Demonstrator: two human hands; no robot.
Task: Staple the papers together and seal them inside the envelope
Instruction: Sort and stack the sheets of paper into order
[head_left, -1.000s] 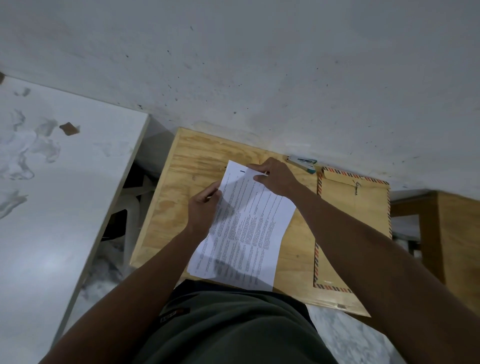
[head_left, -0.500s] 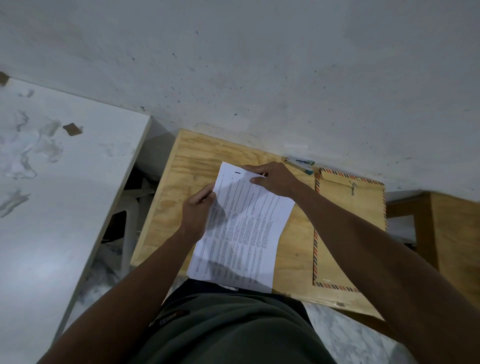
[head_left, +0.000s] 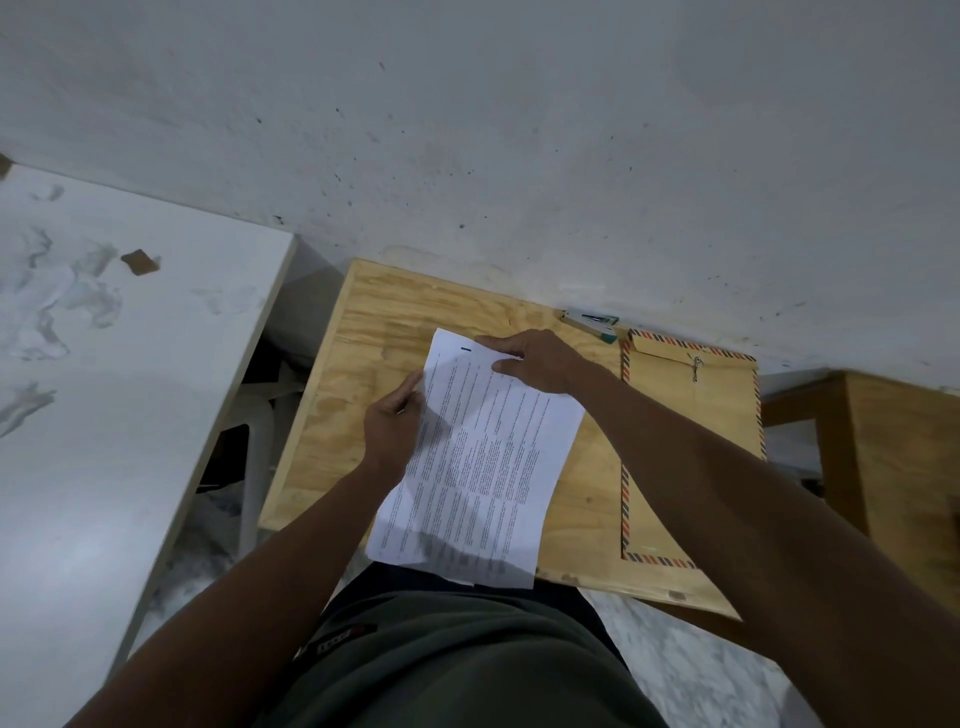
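Fingers (head_left: 498, 356) of the right hand (head_left: 535, 364) lie fairly straight, pressing the papers' (head_left: 483, 457) top edge at frame centre on the wooden table (head_left: 384, 322). The left hand (head_left: 392, 428) seems to pinch their left edge. The envelope (head_left: 696, 415) lies right, the stapler (head_left: 592, 323) above it.

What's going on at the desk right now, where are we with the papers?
A person is squaring up the printed papers on the wooden desk. The left hand grips the sheets' left edge, and the right hand presses on their top. The stapler lies untouched by the wall, and the envelope lies flat to the right. Nothing looks stapled or packed yet.
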